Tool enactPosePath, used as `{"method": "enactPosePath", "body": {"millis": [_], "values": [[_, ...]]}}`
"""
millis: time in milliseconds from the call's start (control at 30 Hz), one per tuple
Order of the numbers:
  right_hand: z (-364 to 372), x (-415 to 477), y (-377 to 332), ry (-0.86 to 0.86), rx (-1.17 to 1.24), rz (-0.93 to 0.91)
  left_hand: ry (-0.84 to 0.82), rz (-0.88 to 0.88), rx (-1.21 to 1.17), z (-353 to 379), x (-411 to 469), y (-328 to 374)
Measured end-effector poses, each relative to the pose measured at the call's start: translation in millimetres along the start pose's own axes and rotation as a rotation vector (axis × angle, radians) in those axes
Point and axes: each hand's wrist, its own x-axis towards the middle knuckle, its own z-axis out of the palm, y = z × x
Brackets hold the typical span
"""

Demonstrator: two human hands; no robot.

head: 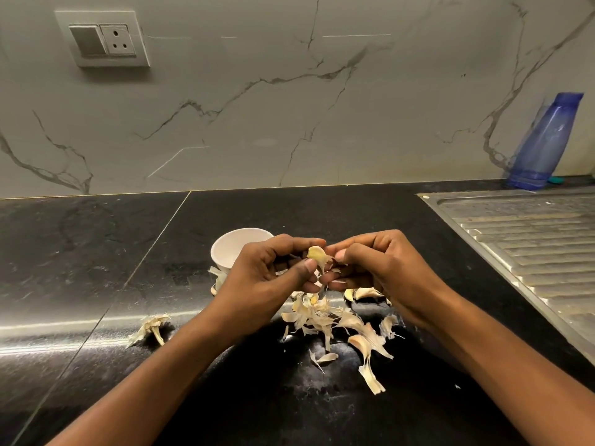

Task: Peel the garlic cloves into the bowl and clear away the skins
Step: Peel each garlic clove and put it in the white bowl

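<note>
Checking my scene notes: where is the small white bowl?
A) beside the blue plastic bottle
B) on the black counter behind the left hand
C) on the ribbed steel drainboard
B: the small white bowl stands on the black stone counter, partly hidden by the left hand.

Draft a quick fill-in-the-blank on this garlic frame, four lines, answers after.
1. The left hand and right hand together grip one garlic ____.
2. The bowl stands just behind the ____ hand.
3. Loose skins lie on the ____ counter.
4. The bottle at far right is ____.
Answers: clove; left; black; blue.
</note>
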Motion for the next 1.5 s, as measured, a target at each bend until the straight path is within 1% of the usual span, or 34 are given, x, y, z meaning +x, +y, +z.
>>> {"method": "enactPosePath", "body": {"millis": [100,167,367,467,667,867,1033,1200,1267,1333,1500], "values": [[2.4,-2.7,-0.8,-0.011,-0.030,-0.038,0.043,-0.005,0.005,0.7,-0.6,0.5],[3.3,-3.0,1.3,0.010,-0.052,-0.054,0.063,-0.003,0.024,0.9,-0.9,1.5],[3.7,-1.0,5.6,0.066,-0.089,-0.102,0.061,-0.011,0.019,3.1,-2.1,3.2],[2.6,-1.3,5.8,0.096,-0.138,-0.129,0.068,-0.023,-0.005,3.5,-2.4,3.7],[3.9,-0.4,7.7,0.081,-0.176,-0.157,0.099,-0.068,-0.087,4.1,-1.0,1.6],[1.8,0.5,7.1,0.063,-0.142,-0.135,0.120,-0.099,-0.195,3.5,-0.4,4.0],[0.6,0.3,6.1,0.071,-0.103,-0.097,0.141,-0.093,-0.230,1.2,0.4,5.6],[-4.1,1.5,6.8,0.123,-0.138,-0.104,0.158,-0.103,-0.264,-5.1,0.7,8.5],[-8.2,2.6,6.4,0.157,-0.190,-0.128,0.161,-0.088,-0.223,-8.5,1.2,10.1],[-10.4,3.2,5.1,0.156,-0.206,-0.146,0.127,-0.066,-0.102,-9.6,1.1,8.5],[-3.8,-0.4,6.1,0.005,-0.276,-0.152,-0.007,-0.049,0.111,-6.8,0.2,1.5]]}}
